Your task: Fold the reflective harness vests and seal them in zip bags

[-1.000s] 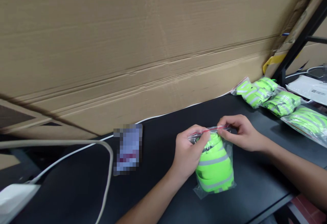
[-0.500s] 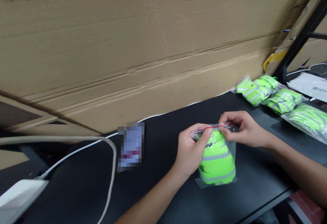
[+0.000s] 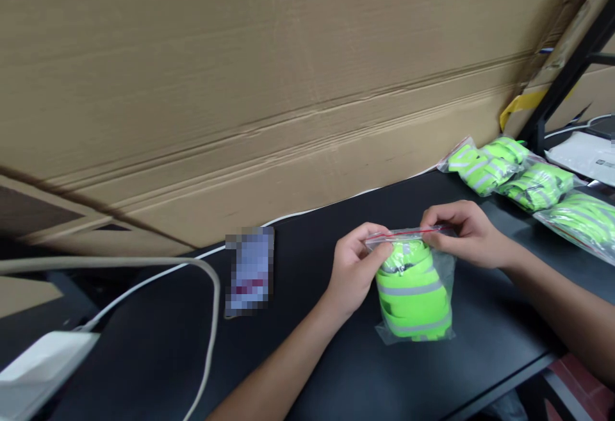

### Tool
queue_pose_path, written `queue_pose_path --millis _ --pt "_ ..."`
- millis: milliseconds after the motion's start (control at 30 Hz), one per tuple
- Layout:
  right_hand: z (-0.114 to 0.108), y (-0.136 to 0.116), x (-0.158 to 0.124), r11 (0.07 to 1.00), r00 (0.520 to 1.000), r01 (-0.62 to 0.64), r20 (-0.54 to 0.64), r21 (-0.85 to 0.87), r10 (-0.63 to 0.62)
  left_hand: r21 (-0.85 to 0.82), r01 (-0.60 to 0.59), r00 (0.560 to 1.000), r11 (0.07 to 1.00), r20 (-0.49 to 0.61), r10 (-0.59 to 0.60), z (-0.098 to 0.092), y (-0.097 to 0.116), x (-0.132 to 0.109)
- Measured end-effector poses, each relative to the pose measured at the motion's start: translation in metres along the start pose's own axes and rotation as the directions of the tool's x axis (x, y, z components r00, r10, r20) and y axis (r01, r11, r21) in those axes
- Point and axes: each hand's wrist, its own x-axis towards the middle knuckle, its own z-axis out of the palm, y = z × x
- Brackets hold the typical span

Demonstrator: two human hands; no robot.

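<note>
- Left hand [image 3: 354, 270]: thumb and fingers pinched the left end of the clear bag's [image 3: 448, 273] top edge.
- Right hand [image 3: 473, 238]: thumb and fingertips pinched the same edge near its right end; hands apart, red zip strip [image 3: 408, 234] running between them.
- Zip sealed or not: couldn't tell.
- Bag sat in front of the person over the black table [image 3: 307, 267], mouth away from the person. Whether its bottom touched the table: couldn't tell.
- Inside: folded neon-green strap [image 3: 416, 309] with grey stripes, filling most of the bag.
- More bagged green straps [image 3: 538, 187] lay in a cluster at the table's far right, white packet [image 3: 589, 158] beyond.
- Left of the hands: pixelated flat object [image 3: 252, 273] on the table, beige cable [image 3: 214, 305] looping nearby.
- Cardboard [image 3: 240, 88] stood along the back, white cable [image 3: 291, 218] at its foot.
</note>
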Motion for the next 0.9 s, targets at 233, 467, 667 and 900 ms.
queue_pose_path --millis 233,467,667,900 --pt "-0.0046 0.0013 0.0 0.999 1.0 0.027 0.007 -0.03 -0.027 0.041 -0.048 0.996 0.998 -0.074 0.051 0.0016 -0.0024 0.0" --pt "-0.006 0.0001 -0.0002 0.994 0.997 0.074 -0.011 -0.076 -0.075 -0.046 -0.041 0.997 0.998 -0.065 0.038 -0.0004 -0.0094 0.0022" --pt "-0.0011 -0.001 0.0 0.996 0.999 0.044 -0.017 -0.074 -0.045 -0.106 -0.007 0.996 0.994 -0.087 -0.002 0.0033 -0.0076 -0.0015" --pt "-0.0039 0.0018 -0.0006 0.975 0.984 0.152 -0.064 -0.162 -0.165 -0.128 0.043 0.998 0.991 -0.034 -0.047 0.0005 -0.0029 0.0005"
